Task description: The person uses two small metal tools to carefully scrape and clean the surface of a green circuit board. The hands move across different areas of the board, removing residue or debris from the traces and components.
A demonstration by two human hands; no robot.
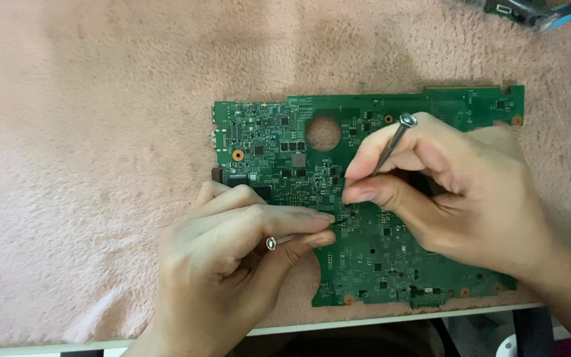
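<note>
left hand (232, 244): metal tool (279, 242) | right hand (457, 192): metal probe (394, 142) | green circuit board (279, 139)

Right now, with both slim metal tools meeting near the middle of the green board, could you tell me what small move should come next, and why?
Probably steady the left tool and ease the right tool gently; both tips meet among tiny parts on the circuit board, hidden beneath fingertips.

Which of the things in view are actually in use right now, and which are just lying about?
In use:
- green circuit board on the pink fleecy cloth
- thin metal tool in the right hand, tip down at the board
- thin metal tool in the left hand, pointing at the same spot

Lying about:
- part of another board with a blue piece, top right corner, untouched
</note>
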